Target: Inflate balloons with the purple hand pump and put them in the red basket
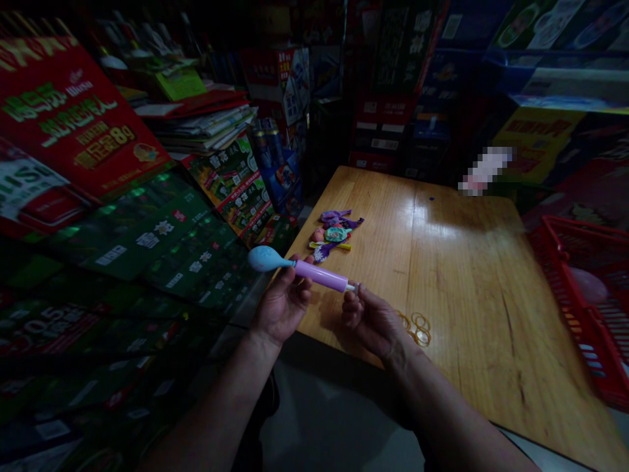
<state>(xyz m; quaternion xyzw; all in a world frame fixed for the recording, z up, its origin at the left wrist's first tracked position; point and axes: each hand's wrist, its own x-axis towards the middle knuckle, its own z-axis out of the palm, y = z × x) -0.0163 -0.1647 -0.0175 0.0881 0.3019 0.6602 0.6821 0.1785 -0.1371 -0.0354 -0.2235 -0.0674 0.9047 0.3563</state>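
A purple balloon pump spans the space between my two hands, above the table's near edge. On its left end sits a light blue balloon, slightly inflated. My left hand is closed around the pump's nozzle end and the balloon's neck. At the other end, my right hand grips the pump's white handle, and a short length of white rod shows. Several uninflated balloons, purple, green, pink and yellow, lie in a small pile beyond my left hand. Yellow rubber bands rest just right of my right hand.
The wooden table stretches forward and right. A red plastic basket holding a pinkish round thing stands at its right side. Stacked green cartons rise on the left, with papers on top. More boxes line the dark back.
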